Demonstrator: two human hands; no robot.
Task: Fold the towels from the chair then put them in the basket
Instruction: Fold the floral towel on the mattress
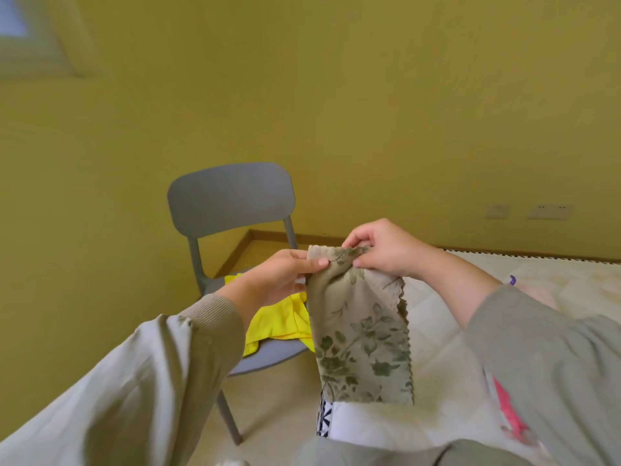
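While your left hand [285, 274] and right hand [379, 250] pinch its top edge, the floral towel [359, 331] hangs before you; a yellow towel [279, 321] lies on the grey chair [232, 200].

At centre frame hangs a soft, matt cloth towel [361, 334], beige with a faded green floral print and a scalloped edge. The grey chair [232, 196] looks like smooth matt plastic. On its seat lies thin, bright yellow cloth [279, 322]. At right, the mattress [443, 348] has quilted fabric.
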